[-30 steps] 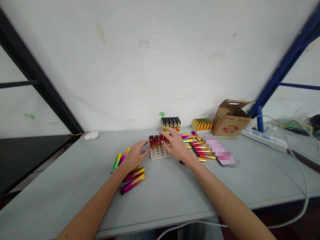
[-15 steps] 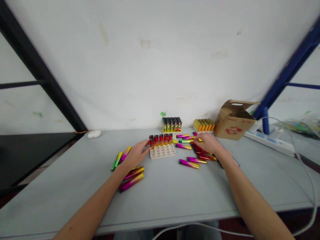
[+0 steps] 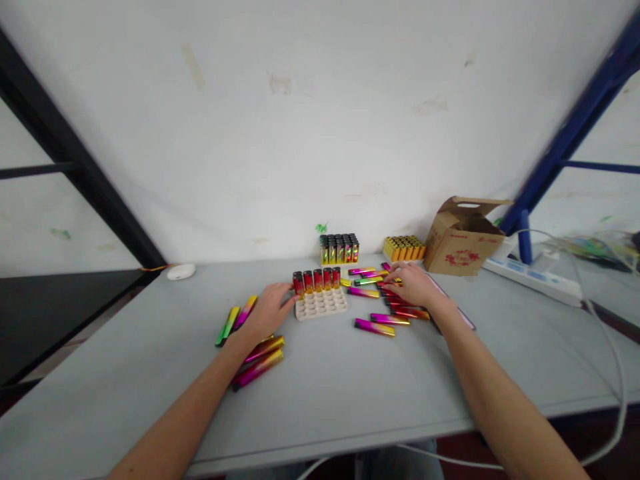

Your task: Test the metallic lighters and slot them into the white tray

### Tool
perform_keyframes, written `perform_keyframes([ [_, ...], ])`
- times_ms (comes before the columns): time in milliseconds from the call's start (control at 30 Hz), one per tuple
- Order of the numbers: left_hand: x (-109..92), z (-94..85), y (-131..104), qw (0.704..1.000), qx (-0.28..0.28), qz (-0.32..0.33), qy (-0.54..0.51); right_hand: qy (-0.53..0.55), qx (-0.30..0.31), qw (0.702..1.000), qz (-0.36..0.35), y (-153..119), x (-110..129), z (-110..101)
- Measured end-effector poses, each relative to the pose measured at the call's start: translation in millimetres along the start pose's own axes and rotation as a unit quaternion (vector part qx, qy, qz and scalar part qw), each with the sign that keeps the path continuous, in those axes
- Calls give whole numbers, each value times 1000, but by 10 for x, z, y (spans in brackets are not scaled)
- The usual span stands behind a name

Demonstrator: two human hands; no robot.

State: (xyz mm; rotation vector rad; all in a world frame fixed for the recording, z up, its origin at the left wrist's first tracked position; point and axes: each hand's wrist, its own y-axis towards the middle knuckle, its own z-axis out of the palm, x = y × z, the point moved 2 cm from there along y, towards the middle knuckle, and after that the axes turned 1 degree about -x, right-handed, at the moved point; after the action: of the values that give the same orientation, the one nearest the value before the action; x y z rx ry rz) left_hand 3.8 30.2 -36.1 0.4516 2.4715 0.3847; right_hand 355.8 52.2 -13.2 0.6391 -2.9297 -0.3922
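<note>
My left hand (image 3: 270, 309) rests at the left side of a white tray (image 3: 321, 304) with round holes, its fingers touching the end of a row of upright red lighters (image 3: 319, 280). Those lighters fill the tray's back row; the front holes show bare. My right hand (image 3: 410, 283) reaches over a pile of red lighters (image 3: 409, 313) on the right, its fingers bent at a red one. Purple-and-yellow lighters (image 3: 375, 327) lie between the tray and the pile. More coloured lighters (image 3: 259, 369) lie beside and under my left forearm.
Behind stand a block of multicoloured lighters (image 3: 339, 249) and a tray of yellow lighters (image 3: 405, 249) near the wall. An open cardboard box (image 3: 463, 248), a power strip (image 3: 535, 280) and a white cable are on the right. A white case (image 3: 181, 271) lies at the back left.
The whole view has shifted slightly. My right hand has moved a little closer over the red lighters. My left hand stays beside the tray.
</note>
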Motion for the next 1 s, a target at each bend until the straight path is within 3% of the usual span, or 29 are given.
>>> perform_keyframes([
  [167, -10, -16, -8, 1000, -24, 3, -3, 64, -40, 997, 0, 4, -96, 22],
  [267, -61, -65, -21, 997, -72, 24, -10, 187, -92, 977, 34, 12, -88, 4],
  [333, -112, -103, -32, 993, -105, 52, -14, 315, -136, 937, 66, 25, -6, -16],
  [400, -168, -136, -42, 989, -121, 82, -11, 447, -163, 877, 58, 50, 150, -37],
  [533, -253, -169, -57, 988, -99, 119, 7, 603, -194, 770, 73, 101, 532, -57],
  [600, -268, -170, -60, 988, -86, 124, 18, 649, -178, 734, 90, 128, 720, -48],
  [700, -258, -157, -61, 989, -78, 116, 45, 674, -162, 713, 102, 193, 968, -47],
  [867, -231, -122, -72, 986, -86, 108, 88, 686, -221, 691, 44, 391, 1273, -119],
  [1000, -226, -96, -89, 986, -86, 113, 91, 747, -171, 640, 54, 515, 1442, -89],
])
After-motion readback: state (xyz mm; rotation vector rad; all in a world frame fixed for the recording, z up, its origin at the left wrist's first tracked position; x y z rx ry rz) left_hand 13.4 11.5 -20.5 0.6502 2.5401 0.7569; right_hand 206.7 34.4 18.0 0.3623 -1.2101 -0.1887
